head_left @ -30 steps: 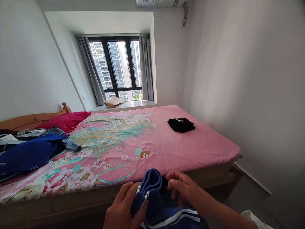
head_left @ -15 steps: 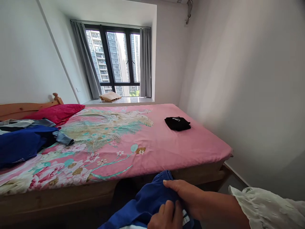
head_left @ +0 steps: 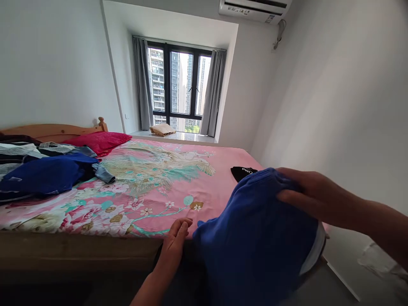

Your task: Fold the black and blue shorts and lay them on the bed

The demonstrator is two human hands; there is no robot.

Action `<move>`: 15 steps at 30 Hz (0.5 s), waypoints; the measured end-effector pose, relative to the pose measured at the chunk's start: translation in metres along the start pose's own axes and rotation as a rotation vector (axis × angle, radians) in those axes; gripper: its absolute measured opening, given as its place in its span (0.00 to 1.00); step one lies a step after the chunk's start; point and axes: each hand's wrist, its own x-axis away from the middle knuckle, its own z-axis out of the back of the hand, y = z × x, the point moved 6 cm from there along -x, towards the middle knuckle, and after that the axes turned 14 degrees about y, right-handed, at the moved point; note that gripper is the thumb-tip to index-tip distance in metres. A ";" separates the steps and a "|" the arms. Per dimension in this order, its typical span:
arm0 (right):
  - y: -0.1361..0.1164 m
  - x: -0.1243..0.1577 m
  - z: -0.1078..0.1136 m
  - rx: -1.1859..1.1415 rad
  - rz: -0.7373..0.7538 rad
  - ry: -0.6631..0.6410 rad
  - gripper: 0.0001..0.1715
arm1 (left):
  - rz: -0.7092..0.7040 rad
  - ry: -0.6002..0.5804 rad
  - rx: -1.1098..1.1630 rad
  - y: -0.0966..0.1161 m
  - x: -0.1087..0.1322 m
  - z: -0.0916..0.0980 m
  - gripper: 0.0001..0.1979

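Note:
In my right hand point(head_left: 306, 191) is a pair of blue pants point(head_left: 255, 238), gripped at the gathered, elastic-looking waistband. The cloth hangs down in front of the bed's near side, and a white strip shows on its right edge. My left hand point(head_left: 175, 238) is just left of the cloth, its fingers loosely bent and a small gap between them and the pants. Beyond the pants lies a folded black garment point(head_left: 241, 172) with white lettering, partly covered by the blue cloth.
The bed point(head_left: 178, 187) has a pink floral sheet. At its left lies a heap of clothes point(head_left: 47, 170) beside a red pillow point(head_left: 105, 142) and wooden headboard point(head_left: 57, 129). A beige bundle point(head_left: 162, 129) sits on the window sill. A wall point(head_left: 344, 127) rises on the right.
My right hand has raised the blue pants up and to the right, opening them out. My left hand has come off the cloth and moved left. The view has shifted.

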 end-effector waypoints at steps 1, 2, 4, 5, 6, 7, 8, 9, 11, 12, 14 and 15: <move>-0.005 -0.003 0.012 0.086 0.038 0.052 0.17 | 0.049 -0.023 0.034 -0.010 -0.005 -0.003 0.18; -0.009 -0.005 0.022 0.159 0.075 0.103 0.17 | 0.081 -0.057 0.065 -0.019 -0.007 -0.009 0.19; -0.014 -0.008 0.036 0.274 0.148 0.201 0.17 | 0.118 -0.122 0.123 -0.034 -0.004 -0.024 0.20; -0.014 -0.009 0.041 0.319 0.186 0.239 0.17 | 0.149 -0.145 0.149 -0.041 0.001 -0.031 0.21; -0.013 -0.010 0.044 0.358 0.224 0.275 0.18 | 0.197 -0.165 0.163 -0.049 0.006 -0.038 0.22; -0.011 -0.010 0.047 0.391 0.255 0.313 0.19 | 0.255 -0.201 0.164 -0.056 0.013 -0.045 0.24; -0.008 -0.011 0.050 0.422 0.281 0.351 0.20 | 0.313 -0.266 0.153 -0.063 0.022 -0.052 0.25; -0.006 -0.011 0.051 0.448 0.303 0.380 0.20 | 0.367 -0.357 0.130 -0.069 0.032 -0.059 0.26; -0.002 -0.009 0.052 0.491 0.339 0.417 0.20 | 0.421 -0.570 0.067 -0.077 0.054 -0.068 0.26; -0.002 -0.008 0.051 0.506 0.344 0.431 0.21 | 0.416 -0.654 0.045 -0.080 0.064 -0.069 0.25; -0.003 -0.004 0.049 0.518 0.345 0.450 0.20 | 0.389 -0.729 0.056 -0.083 0.079 -0.067 0.20; -0.005 -0.002 0.049 0.519 0.335 0.458 0.21 | 0.369 -0.730 0.088 -0.084 0.083 -0.065 0.16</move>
